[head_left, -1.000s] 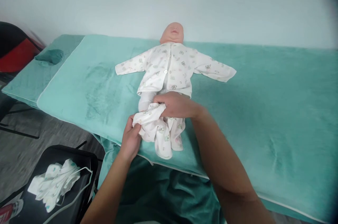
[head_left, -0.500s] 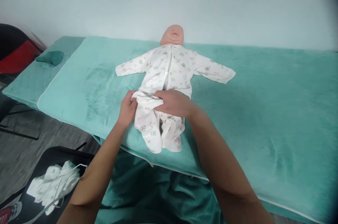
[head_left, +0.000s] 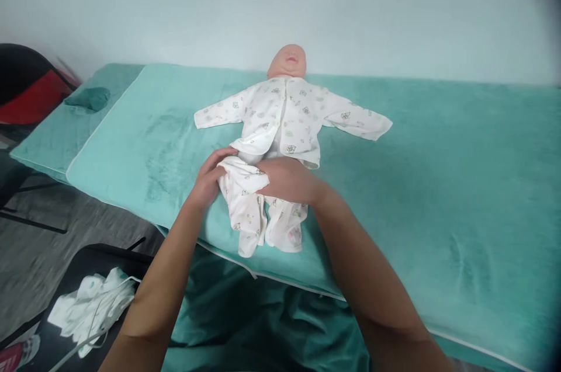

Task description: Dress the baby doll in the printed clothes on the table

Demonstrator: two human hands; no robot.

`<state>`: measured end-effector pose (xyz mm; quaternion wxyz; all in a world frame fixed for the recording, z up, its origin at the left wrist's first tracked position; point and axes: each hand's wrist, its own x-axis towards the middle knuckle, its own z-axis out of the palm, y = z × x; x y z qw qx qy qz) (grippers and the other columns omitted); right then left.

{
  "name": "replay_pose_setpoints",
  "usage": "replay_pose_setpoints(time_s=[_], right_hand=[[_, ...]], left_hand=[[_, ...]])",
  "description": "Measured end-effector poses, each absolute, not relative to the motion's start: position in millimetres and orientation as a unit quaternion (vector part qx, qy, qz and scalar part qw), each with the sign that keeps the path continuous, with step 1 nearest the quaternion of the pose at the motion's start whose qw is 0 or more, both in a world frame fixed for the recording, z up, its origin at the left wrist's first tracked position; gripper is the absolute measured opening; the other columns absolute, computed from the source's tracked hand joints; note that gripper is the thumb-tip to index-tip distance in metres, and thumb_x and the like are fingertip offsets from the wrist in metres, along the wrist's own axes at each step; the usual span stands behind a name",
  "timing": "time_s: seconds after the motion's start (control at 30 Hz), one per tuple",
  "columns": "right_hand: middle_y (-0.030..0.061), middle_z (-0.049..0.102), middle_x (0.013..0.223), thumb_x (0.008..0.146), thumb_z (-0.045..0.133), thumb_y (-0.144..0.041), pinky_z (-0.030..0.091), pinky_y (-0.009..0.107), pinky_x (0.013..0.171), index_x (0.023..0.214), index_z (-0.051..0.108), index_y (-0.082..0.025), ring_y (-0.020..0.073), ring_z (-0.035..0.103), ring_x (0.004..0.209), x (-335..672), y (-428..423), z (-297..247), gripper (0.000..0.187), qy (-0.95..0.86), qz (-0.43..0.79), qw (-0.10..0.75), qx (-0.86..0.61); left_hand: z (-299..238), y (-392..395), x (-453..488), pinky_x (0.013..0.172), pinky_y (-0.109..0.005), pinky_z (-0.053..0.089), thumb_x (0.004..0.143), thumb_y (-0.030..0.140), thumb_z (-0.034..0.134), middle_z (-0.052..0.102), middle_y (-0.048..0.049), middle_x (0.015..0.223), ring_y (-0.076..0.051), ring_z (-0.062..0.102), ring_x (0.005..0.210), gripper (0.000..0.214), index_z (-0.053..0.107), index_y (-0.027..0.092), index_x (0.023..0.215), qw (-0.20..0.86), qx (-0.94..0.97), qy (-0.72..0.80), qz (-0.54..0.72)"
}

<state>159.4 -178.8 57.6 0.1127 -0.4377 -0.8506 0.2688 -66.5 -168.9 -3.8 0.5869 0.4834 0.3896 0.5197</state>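
Note:
A baby doll (head_left: pixel 287 59) lies on its back on a teal towel-covered table (head_left: pixel 429 144), its head toward the wall. It wears a white printed jacket (head_left: pixel 291 118) with both sleeves spread out, and white printed footed trousers (head_left: pixel 258 217). My left hand (head_left: pixel 210 176) is closed on the trousers' waistband at the doll's left hip as seen from here. My right hand (head_left: pixel 284 179) lies over the waistband at the middle, fingers curled into the cloth.
A small folded teal cloth (head_left: pixel 87 97) sits at the table's far left. Below left, a black tray (head_left: pixel 74 302) holds crumpled white printed garments (head_left: pixel 90 305). A black and red chair (head_left: pixel 26 89) stands at the left edge. A white wall runs behind.
The bunched trousers were drawn up from the doll's feet to its waist. Both hands moved up toward the jacket hem, and the trouser legs now lie straight.

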Motion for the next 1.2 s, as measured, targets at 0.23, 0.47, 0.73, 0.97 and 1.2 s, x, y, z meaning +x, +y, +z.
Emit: replay_pose_setpoints(time_s=[0.23, 0.47, 0.73, 0.97, 1.2], right_hand=[[0.007, 0.076, 0.092, 0.094, 0.055, -0.03, 0.034, 0.03, 0.069, 0.087, 0.068, -0.019, 0.0205, 0.064, 0.082, 156, -179, 53, 0.019, -0.839, 0.251, 0.177, -0.449], [0.0042, 0.07, 0.083, 0.087, 0.059, -0.025, 0.032, 0.03, 0.066, 0.083, 0.058, -0.02, 0.0196, 0.059, 0.075, 160, -179, 57, 0.006, -0.834, 0.252, 0.13, -0.474], [0.0057, 0.07, 0.118, 0.094, 0.063, -0.046, 0.051, 0.036, 0.092, 0.113, 0.063, -0.025, 0.0227, 0.067, 0.107, 176, -186, 53, 0.028, -0.747, 0.42, 0.344, -0.385], [0.0145, 0.064, 0.122, 0.094, 0.061, -0.044, 0.049, 0.051, 0.099, 0.113, 0.062, -0.025, 0.0318, 0.059, 0.118, 176, -181, 31, 0.027, -0.667, 0.043, 0.441, -0.599], [0.0155, 0.061, 0.123, 0.093, 0.062, -0.038, 0.043, 0.054, 0.105, 0.118, 0.061, -0.023, 0.0335, 0.054, 0.118, 179, -170, 17, 0.029, -0.644, -0.041, 0.378, -0.664]], left_hand=[[1, -149, -64, 0.105, -0.045, 0.052, 0.076, 0.027, 0.079, 0.062, -0.0109, 0.147, -0.031, 0.06, 0.134, 0.049, 0.067, 0.027, 0.124, 0.583, 0.396, 0.372, 0.604], [-12, -105, -47, 0.102, -0.034, 0.047, 0.074, 0.019, 0.08, 0.066, -0.0054, 0.138, -0.027, 0.058, 0.13, 0.046, 0.076, 0.029, 0.119, 0.377, 0.589, 0.462, 0.546], [-16, -88, -48, 0.08, -0.027, 0.052, 0.087, 0.048, 0.07, 0.072, -0.0026, 0.085, -0.017, 0.066, 0.086, 0.031, 0.071, 0.016, 0.086, 0.423, 0.4, 0.466, 0.667], [-18, -84, -59, 0.09, -0.029, 0.053, 0.086, 0.053, 0.068, 0.069, -0.006, 0.103, -0.018, 0.067, 0.1, 0.038, 0.061, 0.018, 0.099, 0.474, 0.26, 0.382, 0.75], [-19, -97, -57, 0.069, -0.021, 0.039, 0.083, 0.031, 0.07, 0.039, 0.0073, 0.077, -0.008, 0.044, 0.066, 0.029, 0.044, 0.023, 0.095, 0.286, 0.288, 0.504, 0.762]])
